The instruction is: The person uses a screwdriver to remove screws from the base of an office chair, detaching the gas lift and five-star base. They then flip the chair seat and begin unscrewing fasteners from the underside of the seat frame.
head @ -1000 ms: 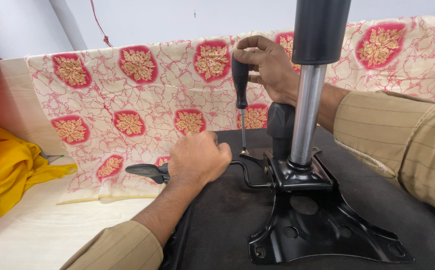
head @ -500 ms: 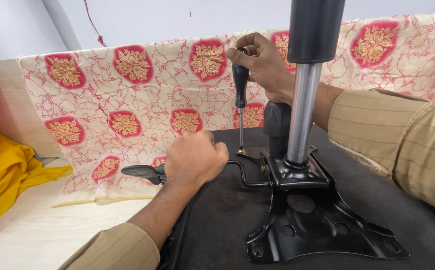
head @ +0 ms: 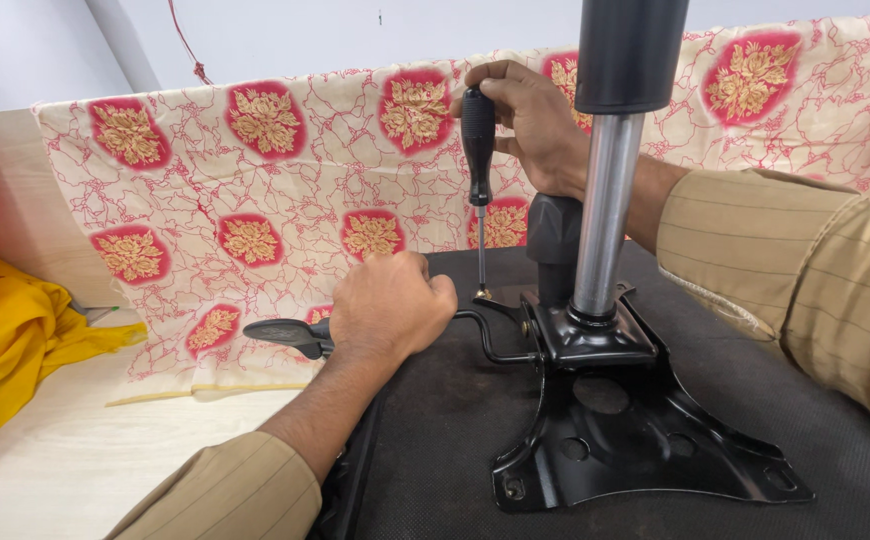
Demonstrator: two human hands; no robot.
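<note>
My right hand (head: 530, 125) grips the black handle of a screwdriver (head: 478, 150), held upright with its tip on a brass-coloured screw (head: 482, 294) at the far left corner of a black metal chair base plate (head: 635, 440). My left hand (head: 390, 305) is closed around the black lever (head: 285, 333) that sticks out leftwards from the plate. A steel gas-lift column (head: 605, 210) with a black upper sleeve rises from the plate's centre. The plate sits on the black fabric underside of a chair seat (head: 455, 430).
A cream cloth with red and gold flower medallions (head: 255, 200) drapes over the back board and down onto the light wooden tabletop (head: 55, 470). A yellow cloth (head: 5, 340) lies bunched at the left, with red fabric above it.
The right hand has twisted on the screwdriver handle and sits slightly higher. The left hand stays on the lever. The view has shifted slightly.
</note>
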